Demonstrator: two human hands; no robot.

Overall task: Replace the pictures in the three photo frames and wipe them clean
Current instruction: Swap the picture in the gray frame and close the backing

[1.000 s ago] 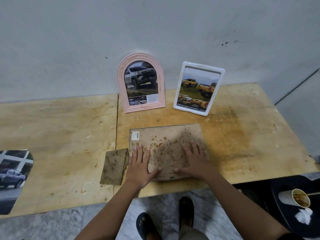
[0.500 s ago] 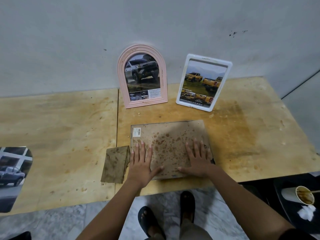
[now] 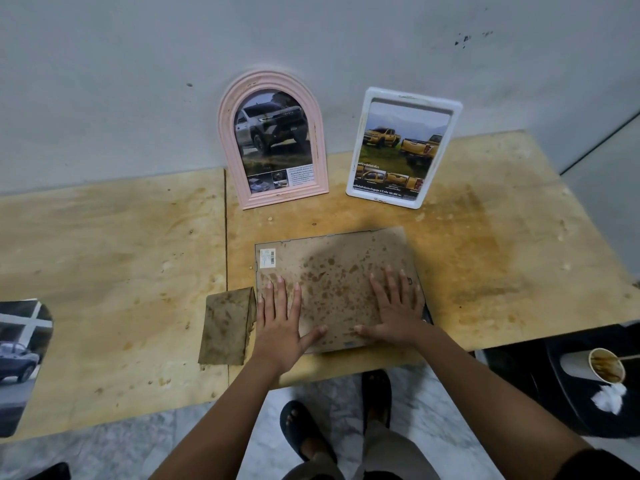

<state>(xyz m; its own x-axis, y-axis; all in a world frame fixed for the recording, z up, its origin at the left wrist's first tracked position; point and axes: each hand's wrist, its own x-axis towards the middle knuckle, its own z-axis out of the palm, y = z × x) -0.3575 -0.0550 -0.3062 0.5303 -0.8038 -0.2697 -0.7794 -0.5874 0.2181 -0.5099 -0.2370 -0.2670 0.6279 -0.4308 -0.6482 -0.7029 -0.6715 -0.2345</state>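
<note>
A third photo frame point(image 3: 337, 271) lies face down near the table's front edge, its brown stained backing board up, with a barcode sticker at its far left corner. My left hand point(image 3: 278, 322) rests flat on its left part, fingers spread. My right hand point(image 3: 398, 311) presses flat on its right part. A pink arched frame point(image 3: 273, 140) with a grey truck picture leans on the wall. Beside it to the right stands a white rectangular frame point(image 3: 403, 147) with yellow trucks. A folded brown stained cloth point(image 3: 225, 327) lies just left of my left hand.
The wooden table point(image 3: 114, 271) is stained. A loose arched car picture point(image 3: 20, 358) lies at its far left. To the right, below the table, a black bin point(image 3: 554, 386) holds a dirty paper cup point(image 3: 604, 365) and white tissue. My feet in dark sandals stand on the marble floor.
My hands stay flat on the backing board; the right hand has slid a little to the right. The view has shifted slightly.
</note>
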